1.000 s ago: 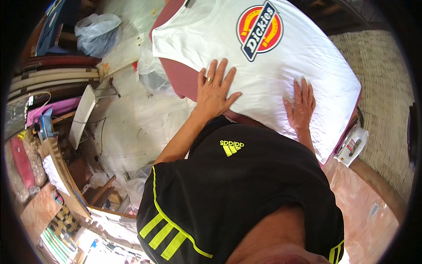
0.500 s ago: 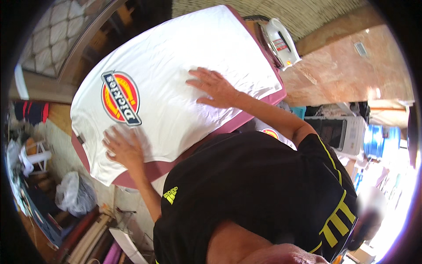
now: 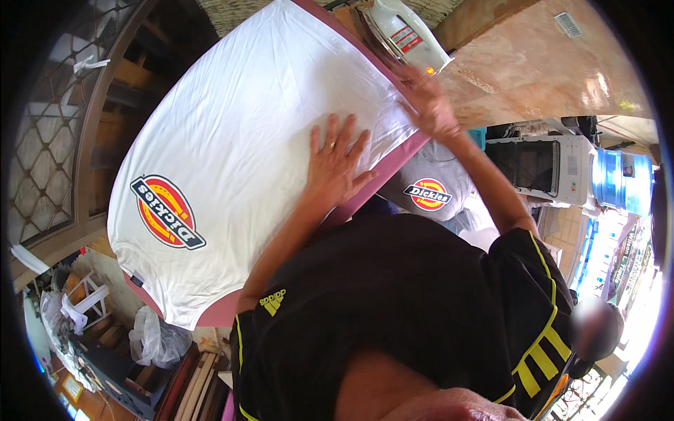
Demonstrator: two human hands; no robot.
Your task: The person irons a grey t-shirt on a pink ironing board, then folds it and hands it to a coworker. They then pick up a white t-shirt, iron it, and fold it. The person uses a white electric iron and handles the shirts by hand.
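Observation:
A white T-shirt [image 3: 232, 119] with a red, yellow and dark blue printed emblem is spread over a maroon-covered ironing board [image 3: 404, 158]. My left hand [image 3: 335, 165] lies flat on the shirt near its hem end, fingers spread, with a ring on one finger. My right hand [image 3: 432, 105] is at the board's right edge by the hem, close to the iron. It is slightly blurred, its thumb apart from the fingers, and I see nothing held in it. The white iron [image 3: 407, 38] rests at the board's far right end, with a small orange light lit.
A grey garment [image 3: 432, 175] with a similar emblem lies below the board's near edge. At right are a white appliance with a dark front [image 3: 540, 168] and a blue water bottle [image 3: 623, 181]. A clear plastic bag [image 3: 158, 340] sits at lower left. Another person [image 3: 597, 328] is at far right.
My left hand has moved right and away from beside the emblem to the hem half of the shirt. My right hand has moved right, off the shirt's middle, toward the iron.

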